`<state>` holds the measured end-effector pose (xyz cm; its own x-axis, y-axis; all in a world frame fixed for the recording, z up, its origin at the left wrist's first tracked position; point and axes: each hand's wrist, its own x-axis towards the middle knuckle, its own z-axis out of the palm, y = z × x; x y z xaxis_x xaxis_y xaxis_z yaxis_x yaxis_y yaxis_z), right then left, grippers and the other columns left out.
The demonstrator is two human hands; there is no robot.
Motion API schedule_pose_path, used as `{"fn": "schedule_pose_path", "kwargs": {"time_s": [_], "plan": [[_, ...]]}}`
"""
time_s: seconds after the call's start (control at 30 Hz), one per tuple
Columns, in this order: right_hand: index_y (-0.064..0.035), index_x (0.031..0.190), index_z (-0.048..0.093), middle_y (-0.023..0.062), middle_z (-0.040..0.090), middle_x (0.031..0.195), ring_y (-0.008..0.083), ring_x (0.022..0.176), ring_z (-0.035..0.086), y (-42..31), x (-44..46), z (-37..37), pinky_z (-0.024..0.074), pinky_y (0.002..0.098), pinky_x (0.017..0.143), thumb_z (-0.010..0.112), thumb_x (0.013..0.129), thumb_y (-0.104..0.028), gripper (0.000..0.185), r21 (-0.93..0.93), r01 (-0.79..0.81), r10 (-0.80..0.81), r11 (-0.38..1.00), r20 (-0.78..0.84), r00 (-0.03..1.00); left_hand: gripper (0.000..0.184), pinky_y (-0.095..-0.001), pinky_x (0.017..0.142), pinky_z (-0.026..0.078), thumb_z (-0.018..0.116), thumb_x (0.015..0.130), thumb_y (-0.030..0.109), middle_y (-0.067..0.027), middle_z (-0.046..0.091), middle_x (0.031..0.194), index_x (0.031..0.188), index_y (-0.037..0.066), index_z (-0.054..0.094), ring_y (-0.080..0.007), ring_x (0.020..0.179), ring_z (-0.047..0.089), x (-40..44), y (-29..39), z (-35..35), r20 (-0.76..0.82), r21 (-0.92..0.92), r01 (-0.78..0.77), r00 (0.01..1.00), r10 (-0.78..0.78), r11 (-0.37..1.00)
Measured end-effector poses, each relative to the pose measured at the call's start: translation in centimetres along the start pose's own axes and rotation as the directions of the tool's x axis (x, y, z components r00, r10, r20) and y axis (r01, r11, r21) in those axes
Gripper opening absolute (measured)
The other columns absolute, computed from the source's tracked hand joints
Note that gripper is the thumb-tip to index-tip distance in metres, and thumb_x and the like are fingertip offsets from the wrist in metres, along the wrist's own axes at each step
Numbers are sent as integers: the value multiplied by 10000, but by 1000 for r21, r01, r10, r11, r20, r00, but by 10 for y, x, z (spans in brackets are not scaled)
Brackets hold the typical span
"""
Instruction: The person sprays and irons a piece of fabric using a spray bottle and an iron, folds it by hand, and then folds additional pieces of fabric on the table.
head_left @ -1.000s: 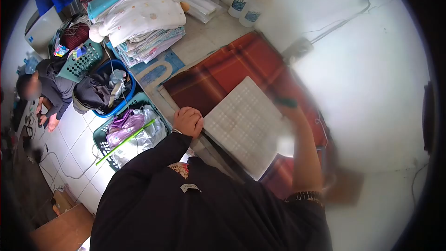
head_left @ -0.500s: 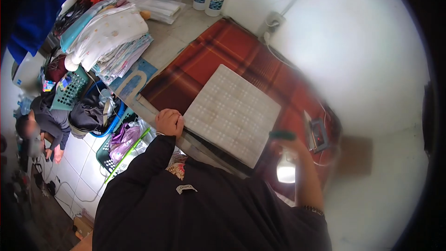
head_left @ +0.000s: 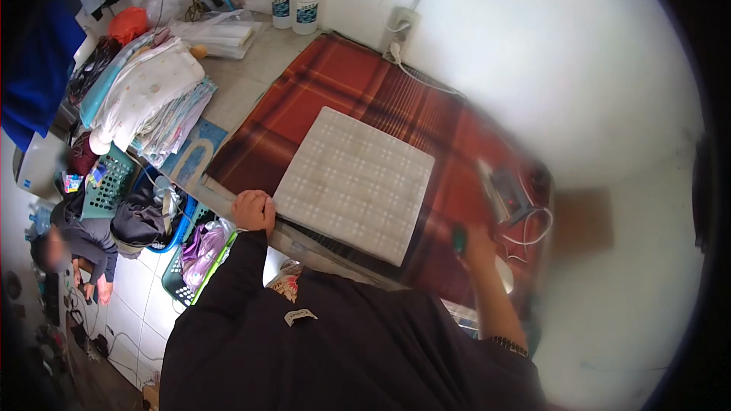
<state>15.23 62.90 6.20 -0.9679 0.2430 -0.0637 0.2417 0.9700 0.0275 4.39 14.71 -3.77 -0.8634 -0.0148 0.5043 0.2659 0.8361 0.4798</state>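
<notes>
A light checkered square board or pad [head_left: 354,183] lies on the red plaid cloth [head_left: 304,91] covering the table. My left hand [head_left: 253,211] rests closed at the pad's left corner, by the table's front edge; whether it grips anything is hidden. To the right of the pad, my right hand [head_left: 478,250] is closed around a green-handled object [head_left: 459,240]. A pale rounded part [head_left: 504,275] shows beside that wrist; how it connects to the green handle cannot be made out.
A grey device with a white cable [head_left: 509,196] lies at the right. Folded cloths [head_left: 148,99] are stacked at the left, with two bottles [head_left: 307,1] behind. Baskets [head_left: 113,183] stand below the table's left side, and another person [head_left: 85,240] sits on the floor.
The view has swung rightward. My right hand with the green-handled object has moved off the pad's right side toward the table's front right. My left hand remains at the pad's corner.
</notes>
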Motion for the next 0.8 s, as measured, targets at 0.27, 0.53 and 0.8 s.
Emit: {"fn": "schedule_pose_path", "kwargs": {"time_s": [0.27,0.53,0.8], "plan": [[-39,1120,575,205,596,1091,361,1053,568,30,38,-65,462,443,877,785,624,-267,585,171,-76,28,982,267,963,138,-423,845,385,568,755,201,-38,611,857,723,80,625,-266,948,541,0,-8,7,19,13,-16,1000,16,1000],[-31,1045,595,209,631,1020,359,947,613,121,180,-10,472,439,813,687,725,-433,522,180,-243,264,953,-102,959,127,-415,786,426,592,726,200,-38,619,835,713,78,628,-265,893,553,-1,-8,9,-95,33,-92,991,94,995],[-89,983,659,145,670,898,298,882,642,-105,89,-117,481,404,778,662,731,-467,455,348,131,-134,928,-14,991,119,-426,803,405,591,736,198,-19,615,848,717,87,629,-257,905,546,-1,-3,3,-57,-19,3,998,-4,1000]]}}
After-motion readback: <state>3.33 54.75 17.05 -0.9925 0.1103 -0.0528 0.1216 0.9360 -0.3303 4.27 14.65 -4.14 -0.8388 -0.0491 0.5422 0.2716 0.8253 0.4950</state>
